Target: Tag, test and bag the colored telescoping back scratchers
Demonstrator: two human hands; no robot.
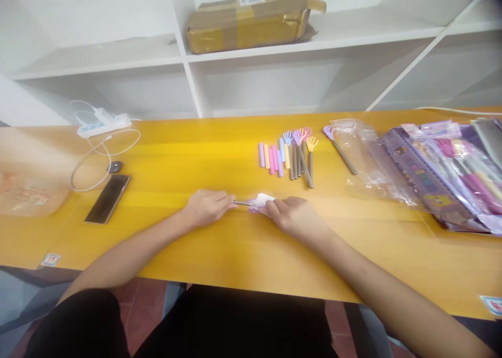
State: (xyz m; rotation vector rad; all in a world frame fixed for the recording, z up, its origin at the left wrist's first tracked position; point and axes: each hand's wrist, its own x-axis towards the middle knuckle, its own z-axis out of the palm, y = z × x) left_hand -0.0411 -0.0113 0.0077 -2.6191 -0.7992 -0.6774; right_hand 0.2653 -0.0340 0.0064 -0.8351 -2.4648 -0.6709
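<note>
Above the middle of the table, my left hand (208,208) is closed with its fingers pinched on the end of a back scratcher (242,203), whose thin metal rod runs across to the right. My right hand (295,216) grips the other end, where something purple and a small white card (263,198) show at the fingertips. The fingers partly hide that end. Just beyond my right hand lies a group of back scratchers (300,159) with metal rods and coloured claw heads. Several loose pastel handle sleeves (272,159) lie in a row beside them.
Right of the group are a single purple-headed back scratcher (340,149), clear plastic bags (371,159) and a purple display box (415,169) of packaged ones. A phone (107,199), cable and power strip (104,125) lie left. A cardboard box (251,23) sits on the shelf behind.
</note>
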